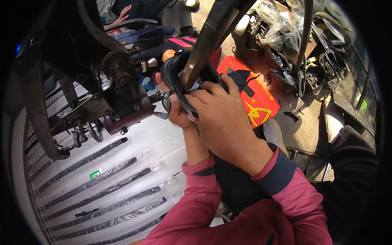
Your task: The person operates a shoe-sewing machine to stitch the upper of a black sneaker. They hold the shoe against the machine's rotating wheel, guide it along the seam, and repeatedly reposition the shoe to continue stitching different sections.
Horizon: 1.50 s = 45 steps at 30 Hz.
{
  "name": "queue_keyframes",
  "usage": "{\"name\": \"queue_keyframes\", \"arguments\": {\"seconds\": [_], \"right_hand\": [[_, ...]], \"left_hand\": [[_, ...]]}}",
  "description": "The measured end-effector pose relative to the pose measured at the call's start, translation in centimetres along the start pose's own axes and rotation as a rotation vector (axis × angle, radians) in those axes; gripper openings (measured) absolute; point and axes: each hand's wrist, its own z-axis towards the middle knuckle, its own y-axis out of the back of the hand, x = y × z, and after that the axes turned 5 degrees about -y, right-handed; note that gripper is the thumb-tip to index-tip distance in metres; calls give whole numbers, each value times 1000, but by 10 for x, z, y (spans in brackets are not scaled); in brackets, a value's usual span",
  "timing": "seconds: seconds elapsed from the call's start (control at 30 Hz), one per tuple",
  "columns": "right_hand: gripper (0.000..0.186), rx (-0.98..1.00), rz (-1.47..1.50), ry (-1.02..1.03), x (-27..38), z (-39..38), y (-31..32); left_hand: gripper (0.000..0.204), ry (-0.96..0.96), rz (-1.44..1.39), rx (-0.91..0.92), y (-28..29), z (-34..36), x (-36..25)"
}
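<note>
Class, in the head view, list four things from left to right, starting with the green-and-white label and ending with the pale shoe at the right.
Green-and-white label → black shoe → red box → pale shoe.

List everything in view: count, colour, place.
Metal post: one, dark, top centre
Machine: one, dark, upper left
Panel: one, white, lower left
Wrapped strips: at least six, black, on the panel
Label: one, green and white, among the strips
Box: one, red with yellow marks, right of the hands
Pointed piece: one, black, on the box
Plastic bags: several, clear, upper right
Small parts: uncounted, mixed, upper right
Round object: one, orange, beyond the shoe
Other person's hand: one, top left
Shoe: one, black, in both hands
Left hand: one, pink sleeve, on the shoe
Right hand: one, pink sleeve, on the shoe
</note>
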Motion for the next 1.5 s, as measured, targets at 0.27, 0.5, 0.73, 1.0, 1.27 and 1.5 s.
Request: {"name": "queue_keyframes", "arguments": {"seconds": [0.27, 0.5, 0.73, 1.0, 1.27, 1.5], "right_hand": [[39, -48, -3, -9, 10, -4, -1], [38, -114, 80, -6, 5, -5, -4], [32, -57, 46, -39, -3, 3, -10], [36, -6, 32, -32, 1, 5, -10], [40, -16, 26, -20, 4, 3, -9], [28, -96, 101, -26, -1, 0, -9]], "left_hand": [[75, -21, 2, -1, 0, -4, 7], [76, -18, 8, -5, 3, -6, 10], [76, -50, 23, -3, 9, -1, 8], [77, -67, 47, -17, 13, -3, 5], [77, -93, 58, -17, 17, -6, 6], [77, -196, 195, -31, 12, 1, 4]]}}
